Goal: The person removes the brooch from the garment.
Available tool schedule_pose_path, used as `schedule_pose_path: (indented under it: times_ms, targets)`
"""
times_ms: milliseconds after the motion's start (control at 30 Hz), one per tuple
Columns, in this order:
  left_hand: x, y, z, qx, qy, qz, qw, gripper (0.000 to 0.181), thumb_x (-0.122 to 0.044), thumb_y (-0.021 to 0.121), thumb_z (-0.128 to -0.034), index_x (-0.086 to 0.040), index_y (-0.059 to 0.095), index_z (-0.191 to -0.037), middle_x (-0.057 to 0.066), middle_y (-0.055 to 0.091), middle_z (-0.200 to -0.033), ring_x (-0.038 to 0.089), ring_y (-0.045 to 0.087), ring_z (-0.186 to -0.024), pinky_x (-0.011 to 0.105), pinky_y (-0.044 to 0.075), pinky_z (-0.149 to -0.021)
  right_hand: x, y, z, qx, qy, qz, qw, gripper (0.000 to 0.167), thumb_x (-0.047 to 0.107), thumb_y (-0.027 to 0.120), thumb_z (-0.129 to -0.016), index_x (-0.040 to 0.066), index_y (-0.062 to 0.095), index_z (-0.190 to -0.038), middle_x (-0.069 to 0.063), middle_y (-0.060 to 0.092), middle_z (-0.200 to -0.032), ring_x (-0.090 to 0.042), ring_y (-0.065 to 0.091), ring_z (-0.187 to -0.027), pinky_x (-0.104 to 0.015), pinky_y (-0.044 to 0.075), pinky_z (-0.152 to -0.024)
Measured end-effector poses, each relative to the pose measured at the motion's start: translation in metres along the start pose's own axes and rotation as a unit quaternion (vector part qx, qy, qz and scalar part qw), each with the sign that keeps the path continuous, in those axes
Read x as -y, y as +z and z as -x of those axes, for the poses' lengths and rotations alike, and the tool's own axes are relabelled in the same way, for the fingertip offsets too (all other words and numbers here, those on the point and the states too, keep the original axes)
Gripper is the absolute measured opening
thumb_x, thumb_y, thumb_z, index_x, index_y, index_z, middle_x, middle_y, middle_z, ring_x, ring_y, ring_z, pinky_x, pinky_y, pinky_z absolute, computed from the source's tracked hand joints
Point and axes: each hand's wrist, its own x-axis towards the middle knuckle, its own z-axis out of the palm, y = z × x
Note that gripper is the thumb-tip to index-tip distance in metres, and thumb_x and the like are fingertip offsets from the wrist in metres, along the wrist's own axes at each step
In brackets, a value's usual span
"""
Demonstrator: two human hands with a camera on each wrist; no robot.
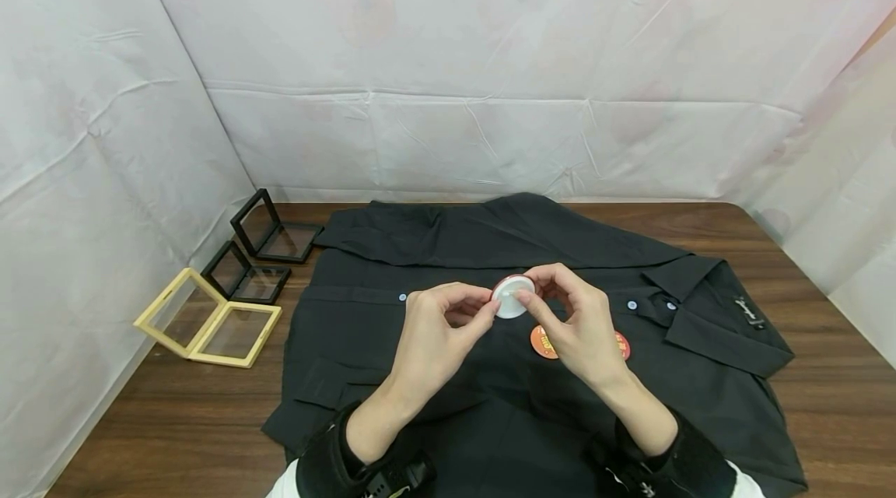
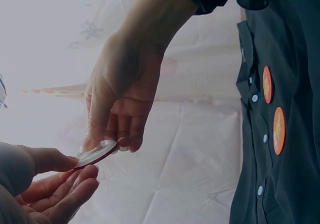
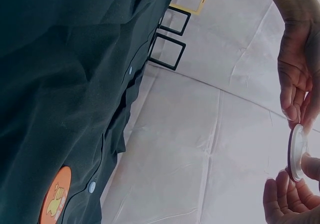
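A round pin badge (image 1: 513, 297) with a white back and a red rim is held up over a black shirt (image 1: 448, 241), its back turned toward me. My left hand (image 1: 437, 331) pinches its left edge between thumb and fingers. At the right edge my right hand (image 1: 581, 331) grips the same badge, the thumb laid on the white back. The left wrist view shows the badge (image 2: 95, 156) tilted between both hands; its front is hidden. On the shirt lie an orange badge (image 1: 541, 342) and a red badge (image 1: 622, 345), both partly covered by my right hand.
Two black folding frames (image 1: 283, 241) and a yellow one (image 1: 239, 334) stand open at the left on the wooden table (image 1: 175, 405). A small dark clip-like item (image 1: 749, 313) lies on the shirt at right. White cloth (image 1: 448, 140) hangs behind.
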Motion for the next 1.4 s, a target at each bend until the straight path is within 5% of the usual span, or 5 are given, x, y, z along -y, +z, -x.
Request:
schedule_pose_path:
  times_ms: [900,1400]
  targets:
    - [0.001,-0.001,-0.002,-0.007,0.017,0.013,0.9997,0.006,-0.004,0.069,-0.0754,-0.002,0.069,-0.081,0.002,0.065,-0.075,0.007,0.062,-0.064,0.019,0.049,-0.058,-0.003,0.0,-0.002,0.021,0.012,-0.024,0.9994,0.023,-0.007,0.062,-0.077,0.002,0.058,-0.099,-0.003,0.059,-0.089,-0.013,0.055,-0.074,-0.02,0.047,-0.068]
    - [0.011,-0.01,0.001,-0.015,0.039,-0.069,0.9967,0.006,-0.003,0.071,-0.0726,-0.005,0.071,-0.079,-0.002,0.063,-0.069,0.004,0.057,-0.057,0.016,0.047,-0.055,-0.004,-0.006,0.007,0.059,0.013,0.064,0.9961,0.031,0.003,0.068,-0.076,0.006,0.058,-0.105,0.0,0.059,-0.093,-0.01,0.057,-0.081,-0.024,0.048,-0.072]
